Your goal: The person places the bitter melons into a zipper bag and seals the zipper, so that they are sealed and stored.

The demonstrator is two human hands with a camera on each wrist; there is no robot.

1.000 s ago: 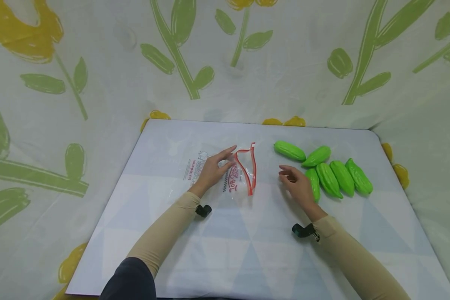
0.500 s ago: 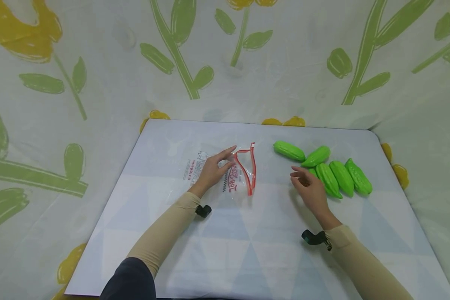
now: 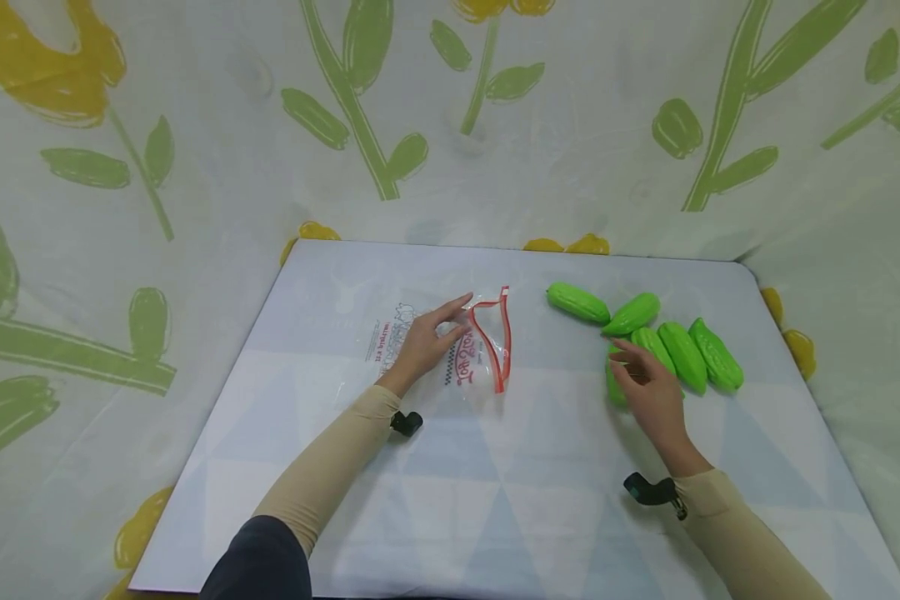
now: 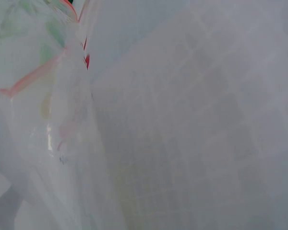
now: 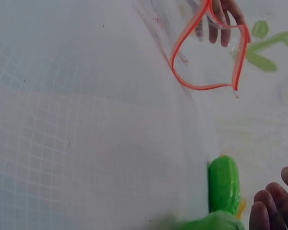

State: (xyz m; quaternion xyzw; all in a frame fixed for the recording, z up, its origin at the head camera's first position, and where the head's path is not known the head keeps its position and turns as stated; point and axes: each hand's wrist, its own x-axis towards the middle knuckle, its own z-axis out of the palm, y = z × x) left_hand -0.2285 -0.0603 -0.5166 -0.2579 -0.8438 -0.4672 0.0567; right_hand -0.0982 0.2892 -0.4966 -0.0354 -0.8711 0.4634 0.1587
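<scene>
A clear zip bag (image 3: 463,354) with red edging and print lies on the table, its mouth gaping toward the right. My left hand (image 3: 426,340) rests at the bag's upper layer, thumb and fingers apart; the right wrist view shows these fingers (image 5: 224,34) beyond the red rim. Several glossy, bumpy green vegetables, looking like bitter melons (image 3: 682,357), lie together on the right. Over the nearest bitter melon (image 3: 616,380) hovers my right hand (image 3: 651,392), partly covering it. Its fingers (image 5: 277,192) are loosely bent, thumb apart, nothing between them. The left wrist view is blurred.
The white and pale blue table (image 3: 420,517) has rounded far corners. A flower-print cloth (image 3: 570,167) hangs behind it and along both sides. Each wrist carries a small black camera (image 3: 407,422). One bitter melon (image 3: 578,302) lies toward the back, closest to the bag mouth.
My right hand has moved right and slightly nearer to me, from beside the green group to over its nearest bitter melon. My left hand and the bag have stayed put.
</scene>
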